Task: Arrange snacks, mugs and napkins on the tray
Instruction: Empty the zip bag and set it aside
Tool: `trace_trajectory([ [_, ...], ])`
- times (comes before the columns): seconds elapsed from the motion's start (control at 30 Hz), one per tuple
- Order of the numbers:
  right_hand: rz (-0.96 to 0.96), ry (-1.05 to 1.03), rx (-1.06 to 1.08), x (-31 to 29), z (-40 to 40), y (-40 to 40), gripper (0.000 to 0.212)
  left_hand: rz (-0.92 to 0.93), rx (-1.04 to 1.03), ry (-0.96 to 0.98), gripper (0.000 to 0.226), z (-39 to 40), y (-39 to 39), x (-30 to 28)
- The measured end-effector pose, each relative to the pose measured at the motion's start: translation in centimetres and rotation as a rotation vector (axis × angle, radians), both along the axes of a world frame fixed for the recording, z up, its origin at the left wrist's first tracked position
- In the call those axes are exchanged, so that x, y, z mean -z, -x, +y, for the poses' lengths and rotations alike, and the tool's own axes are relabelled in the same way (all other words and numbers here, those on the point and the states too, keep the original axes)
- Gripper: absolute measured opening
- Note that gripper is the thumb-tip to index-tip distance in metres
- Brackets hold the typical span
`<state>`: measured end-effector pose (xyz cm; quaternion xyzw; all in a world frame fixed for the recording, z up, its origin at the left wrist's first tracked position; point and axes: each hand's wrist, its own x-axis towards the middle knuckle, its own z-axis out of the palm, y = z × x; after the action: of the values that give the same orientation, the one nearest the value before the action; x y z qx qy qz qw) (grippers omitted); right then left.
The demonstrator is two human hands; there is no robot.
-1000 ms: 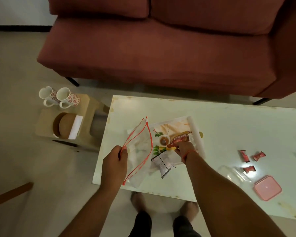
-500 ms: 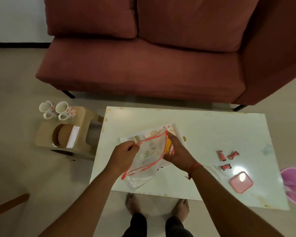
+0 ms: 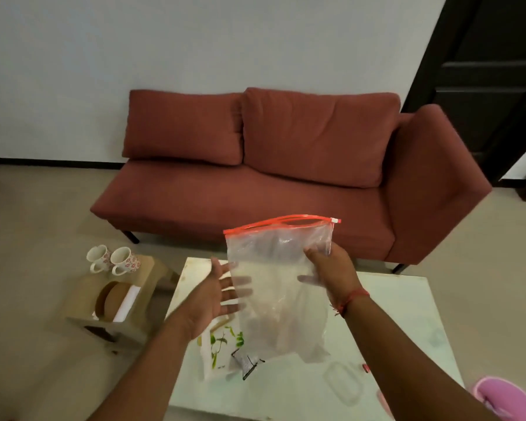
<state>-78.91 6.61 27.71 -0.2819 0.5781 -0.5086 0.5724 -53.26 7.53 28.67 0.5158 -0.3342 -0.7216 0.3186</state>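
Now, right fingers [image 3: 312,279] pinch the bag [image 3: 278,278] mid-air above the tabletop [image 3: 407,314]; left hand [image 3: 216,294] spread flat, just touching its side. Tray [image 3: 217,350] lies below with a packet [image 3: 246,361]; mugs [image 3: 113,259] wait well apart. One-sided grip — that slick bag could slip onto the tray.

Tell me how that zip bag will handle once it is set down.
The clear zip bag looks floppy: it hangs creased from the right hand. Probably very light, since it appears empty. Its glossy film may slide on the smooth white table.
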Motion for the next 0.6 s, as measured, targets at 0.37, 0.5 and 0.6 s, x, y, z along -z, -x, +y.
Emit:
trace_trajectory([
  [0.37, -0.062, -0.014, -0.425, -2.4, 3.0, 3.2, 0.048, -0.222, -0.153, 0.247, 0.011, -0.6, 3.6, -0.8],
  [0.5, 0.107, 0.109, -0.182, -3.1, 3.2, 3.4, 0.042, -0.236, -0.132, 0.310, 0.017, -2.3, 1.9, -1.4],
  [0.6, 0.077, 0.240, -0.103, -3.9, 3.1, 3.2, 0.049, -0.208, -0.091, 0.336, 0.026, -3.1, 1.3, -2.1],
])
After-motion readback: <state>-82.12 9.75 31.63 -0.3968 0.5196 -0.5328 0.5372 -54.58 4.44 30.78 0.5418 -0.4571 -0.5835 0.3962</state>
